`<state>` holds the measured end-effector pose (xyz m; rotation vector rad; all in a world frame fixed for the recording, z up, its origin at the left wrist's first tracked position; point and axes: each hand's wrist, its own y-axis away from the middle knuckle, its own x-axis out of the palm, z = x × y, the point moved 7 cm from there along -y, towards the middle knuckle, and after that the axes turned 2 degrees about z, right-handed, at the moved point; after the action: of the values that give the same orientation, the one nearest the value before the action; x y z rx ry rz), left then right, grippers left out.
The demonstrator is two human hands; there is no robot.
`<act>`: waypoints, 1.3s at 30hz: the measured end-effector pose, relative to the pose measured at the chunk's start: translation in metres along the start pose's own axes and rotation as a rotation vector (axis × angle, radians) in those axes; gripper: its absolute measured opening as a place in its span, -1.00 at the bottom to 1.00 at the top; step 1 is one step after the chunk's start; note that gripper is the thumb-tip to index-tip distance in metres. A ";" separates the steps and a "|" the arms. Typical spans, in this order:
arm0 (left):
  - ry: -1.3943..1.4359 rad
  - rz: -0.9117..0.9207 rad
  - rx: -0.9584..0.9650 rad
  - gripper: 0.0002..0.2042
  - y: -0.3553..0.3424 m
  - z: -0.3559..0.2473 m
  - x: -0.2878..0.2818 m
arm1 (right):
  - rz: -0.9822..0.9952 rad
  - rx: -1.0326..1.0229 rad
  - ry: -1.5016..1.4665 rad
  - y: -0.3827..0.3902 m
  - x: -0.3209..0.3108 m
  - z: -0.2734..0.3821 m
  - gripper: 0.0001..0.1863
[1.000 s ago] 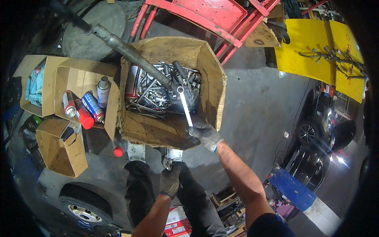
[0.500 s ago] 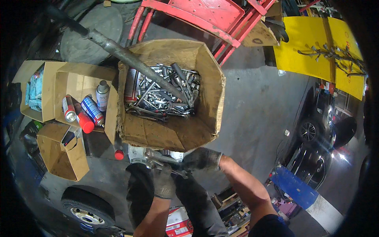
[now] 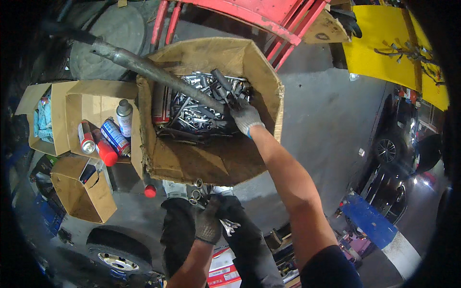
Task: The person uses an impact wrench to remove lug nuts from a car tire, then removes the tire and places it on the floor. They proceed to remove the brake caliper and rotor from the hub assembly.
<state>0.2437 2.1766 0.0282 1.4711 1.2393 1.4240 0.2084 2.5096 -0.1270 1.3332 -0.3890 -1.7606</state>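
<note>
My gloved left hand (image 3: 208,222) is closed around several combination wrenches (image 3: 195,196) in front of my legs; ring ends stick out above the fist, open ends below it. My gloved right hand (image 3: 246,118) is inside the large cardboard box (image 3: 206,165), at the right side of a heap of metal tools (image 3: 194,113). Its fingers curl down among sockets and wrenches, and what they grip is hidden. A long metal pipe (image 3: 158,72) slants into the box from the upper left, its lower end close to my right fingertips.
To the left are a box of spray cans (image 3: 115,135), a box of blue packets (image 3: 44,120) and a smaller carton (image 3: 81,189). A wheel (image 3: 119,249) lies lower left. A red metal frame (image 3: 240,14) stands behind the big box; a dark car (image 3: 389,149) is far right.
My right hand has gone from beside the left hand, below the box, up into the tool heap. The left hand has turned, keeping the wrenches. The view has shifted slightly.
</note>
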 end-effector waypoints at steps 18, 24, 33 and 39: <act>-0.030 0.088 -0.122 -0.79 0.002 0.002 0.048 | -0.110 -0.242 -0.248 0.072 0.088 0.031 -0.19; -0.066 0.010 -0.212 -0.76 -0.006 0.017 0.036 | -0.086 -0.355 -0.548 0.078 0.090 0.029 -0.28; -0.071 0.051 -0.053 -0.82 -0.020 0.017 0.019 | 0.207 0.093 -1.396 0.017 0.177 -0.039 -0.49; -0.364 -0.049 -0.051 -0.77 -0.023 0.015 0.007 | -0.316 -0.146 -0.097 0.000 0.108 -0.035 -0.70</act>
<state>0.2549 2.1915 0.0067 1.5695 0.9963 1.0861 0.2349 2.4333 -0.2074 1.2589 -0.1013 -2.0770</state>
